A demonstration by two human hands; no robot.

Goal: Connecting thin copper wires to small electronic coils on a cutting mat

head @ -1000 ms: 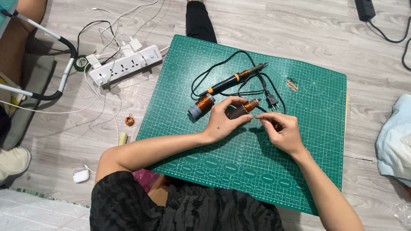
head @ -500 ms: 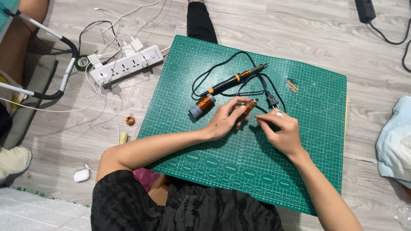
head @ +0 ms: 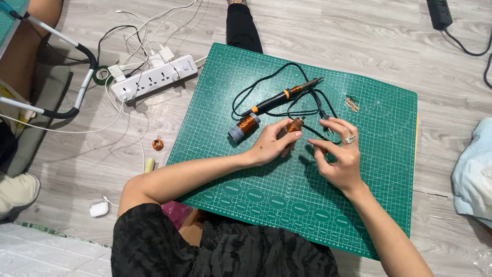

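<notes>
Left hand (head: pixel 274 145) is pinching a small copper coil (head: pixel 294 125) above the green mat (head: pixel 389 169); right hand (head: pixel 338 154), fingers curled, is apparently drawing fine wire, which could snap under excess tension.

Two hands: left hand (head: pixel 272 145), right hand (head: pixel 338 160). One green cutting mat (head: pixel 256 190), one soldering iron (head: pixel 283 96), two copper wire coils (head: pixel 244 126) (head: pixel 293 125), perhaps a third (head: pixel 158 144), two power strips (head: pixel 152 78) (head: pixel 441 12).
</notes>
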